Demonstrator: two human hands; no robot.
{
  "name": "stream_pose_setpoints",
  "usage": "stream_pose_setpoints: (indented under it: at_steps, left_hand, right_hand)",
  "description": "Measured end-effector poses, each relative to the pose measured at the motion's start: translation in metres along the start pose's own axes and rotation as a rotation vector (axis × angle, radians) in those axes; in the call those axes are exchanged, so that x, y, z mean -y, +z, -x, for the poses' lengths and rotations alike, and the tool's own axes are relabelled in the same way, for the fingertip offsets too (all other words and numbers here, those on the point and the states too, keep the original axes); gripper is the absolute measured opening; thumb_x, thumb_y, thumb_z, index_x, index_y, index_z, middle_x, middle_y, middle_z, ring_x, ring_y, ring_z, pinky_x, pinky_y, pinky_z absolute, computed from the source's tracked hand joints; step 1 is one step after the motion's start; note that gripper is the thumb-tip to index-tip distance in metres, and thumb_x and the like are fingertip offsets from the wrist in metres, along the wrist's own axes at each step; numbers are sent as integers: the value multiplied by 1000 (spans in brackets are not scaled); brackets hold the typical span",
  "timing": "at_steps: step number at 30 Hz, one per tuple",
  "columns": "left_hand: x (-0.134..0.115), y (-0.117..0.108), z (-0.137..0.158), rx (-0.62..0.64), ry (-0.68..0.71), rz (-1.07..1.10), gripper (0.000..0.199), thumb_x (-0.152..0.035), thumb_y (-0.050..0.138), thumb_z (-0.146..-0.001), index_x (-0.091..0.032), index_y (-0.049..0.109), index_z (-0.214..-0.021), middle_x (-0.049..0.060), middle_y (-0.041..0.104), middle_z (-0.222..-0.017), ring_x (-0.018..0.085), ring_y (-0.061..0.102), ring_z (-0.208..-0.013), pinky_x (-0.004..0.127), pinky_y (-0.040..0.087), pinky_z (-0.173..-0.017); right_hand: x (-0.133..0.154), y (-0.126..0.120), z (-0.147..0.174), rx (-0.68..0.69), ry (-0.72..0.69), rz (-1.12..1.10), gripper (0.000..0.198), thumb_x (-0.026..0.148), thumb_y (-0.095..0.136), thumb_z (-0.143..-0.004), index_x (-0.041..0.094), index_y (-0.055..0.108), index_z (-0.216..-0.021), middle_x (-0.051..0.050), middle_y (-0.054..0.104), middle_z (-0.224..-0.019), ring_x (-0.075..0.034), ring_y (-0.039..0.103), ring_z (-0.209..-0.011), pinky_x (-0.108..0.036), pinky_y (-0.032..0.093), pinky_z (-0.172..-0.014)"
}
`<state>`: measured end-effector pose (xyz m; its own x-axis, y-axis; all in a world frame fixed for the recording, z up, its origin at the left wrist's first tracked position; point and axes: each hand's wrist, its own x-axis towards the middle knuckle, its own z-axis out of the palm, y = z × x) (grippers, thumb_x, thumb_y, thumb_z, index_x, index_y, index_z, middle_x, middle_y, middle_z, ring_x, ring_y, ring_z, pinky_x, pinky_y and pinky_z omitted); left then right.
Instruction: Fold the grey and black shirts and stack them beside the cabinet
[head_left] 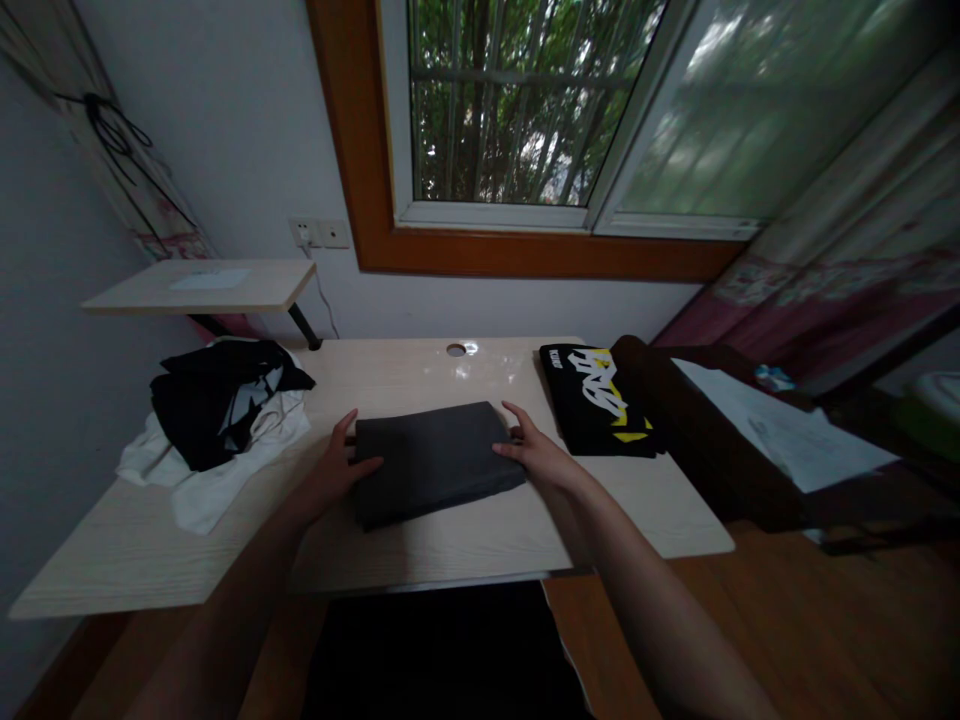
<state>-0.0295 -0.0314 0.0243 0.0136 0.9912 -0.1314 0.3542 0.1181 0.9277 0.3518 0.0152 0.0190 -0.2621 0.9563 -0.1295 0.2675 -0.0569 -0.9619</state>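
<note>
In the head view, a folded dark grey garment [439, 458] lies as a flat rectangle on the table, a little left of its middle. My left hand [341, 468] grips its left edge, thumb on top and fingers at the side. At the opposite edge, my right hand [534, 450] holds the cloth in the same way, its lower fingers partly hidden. To the right sits a folded black T-shirt [596, 400] with a white and yellow print.
A loose heap of black clothes [202, 410] and white clothes [217, 490] covers the table's left part, below a raised shelf [259, 290]. The pale wooden table [495, 555] meets the wall under a window. Brown furniture with a white sheet [772, 430] stands at right.
</note>
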Motion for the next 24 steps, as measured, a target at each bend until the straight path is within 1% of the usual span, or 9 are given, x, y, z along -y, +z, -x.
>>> stream_pose_setpoints:
  at_steps: [2,5,8,10,13,15,18,21,24]
  left_hand:
    - [5,1,-7,-85,22,17,94,-44,73,-84,-30,17,-158,20,55,-141,27,73,-102,46,62,-83]
    - [12,0,-20,-239,89,-2,86,-43,72,-84,-29,26,-156,19,51,-146,24,73,-99,49,60,-90]
    - [18,-2,-28,-340,193,-79,73,-38,71,-84,-25,41,-150,18,44,-150,24,71,-102,50,58,-95]
    - [20,-4,-27,-358,315,-190,60,-36,67,-86,-24,51,-142,17,41,-150,26,66,-113,50,57,-98]
    - [18,-5,-14,-294,553,-473,44,-38,66,-89,-28,60,-131,12,47,-146,31,51,-134,55,46,-111]
    - [14,-6,-1,-193,671,-650,41,-40,70,-87,-29,63,-126,10,52,-141,33,44,-138,58,40,-115]
    - [11,-6,15,-80,732,-803,34,-37,73,-84,-26,67,-115,10,59,-129,34,49,-129,55,45,-109]
    - [12,-6,21,-55,738,-893,18,-28,66,-88,-23,68,-106,10,64,-113,30,56,-112,50,50,-100]
    - [12,-8,23,-13,765,-975,12,-22,60,-91,-23,67,-100,8,67,-103,28,58,-103,47,50,-97]
  right_hand:
    - [-4,3,-8,-100,-29,-54,89,38,75,-78,28,32,-155,-3,64,-100,-21,69,-83,-34,58,-72]
    - [-7,7,-18,-236,-82,-75,80,41,71,-80,31,37,-152,-4,63,-104,-22,68,-87,-35,58,-73]
    - [-9,9,-21,-292,-148,16,69,42,66,-84,33,42,-149,-7,62,-117,-22,68,-93,-37,59,-77]
    - [-8,9,-16,-292,-208,116,57,43,65,-87,31,52,-141,-9,60,-126,-21,67,-94,-39,59,-80]
    - [-3,7,-3,-245,-319,260,39,45,66,-89,27,63,-123,-10,56,-129,-22,64,-101,-40,57,-89]
    - [2,6,7,-190,-398,349,31,44,70,-88,26,66,-113,-9,53,-128,-24,60,-114,-41,54,-96]
    - [7,3,20,-105,-491,475,21,35,73,-86,25,67,-103,-9,53,-123,-25,55,-122,-42,51,-102]
    - [8,1,28,-59,-542,583,12,24,64,-89,25,66,-101,-8,57,-114,-23,60,-111,-40,53,-96]
    - [8,0,33,-89,-579,686,18,17,57,-90,25,65,-103,-8,60,-108,-23,62,-102,-38,53,-91]
